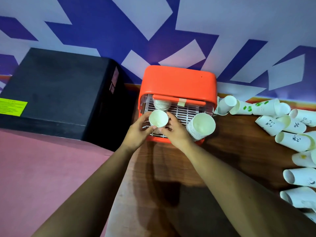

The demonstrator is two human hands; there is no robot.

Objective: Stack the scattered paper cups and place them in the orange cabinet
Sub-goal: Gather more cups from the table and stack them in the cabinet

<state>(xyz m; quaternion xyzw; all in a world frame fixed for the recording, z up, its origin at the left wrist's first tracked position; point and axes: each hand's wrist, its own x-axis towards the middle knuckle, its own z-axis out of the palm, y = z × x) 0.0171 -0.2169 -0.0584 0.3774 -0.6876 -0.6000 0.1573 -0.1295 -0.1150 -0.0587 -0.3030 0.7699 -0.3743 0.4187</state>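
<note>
The orange cabinet (pixel 178 81) stands open on the wooden table against the wall, its white slatted rack (pixel 181 111) showing. An upright stack of white paper cups (pixel 158 118) sits at the rack's front left; my left hand (pixel 138 132) and my right hand (pixel 174 130) hold it from either side, fingers curled round it. A second cup stack (pixel 201 126) leans at the rack's front right, touching neither hand. A third stack (pixel 161 105) stands further back inside. Several loose cups (pixel 290 139) lie scattered on the table to the right.
A large black box (pixel 59 93) with a yellow label stands just left of the cabinet. Bare wooden table (pixel 222 151) lies between the cabinet and the scattered cups. A pink surface (pixel 42 168) borders the table on the left.
</note>
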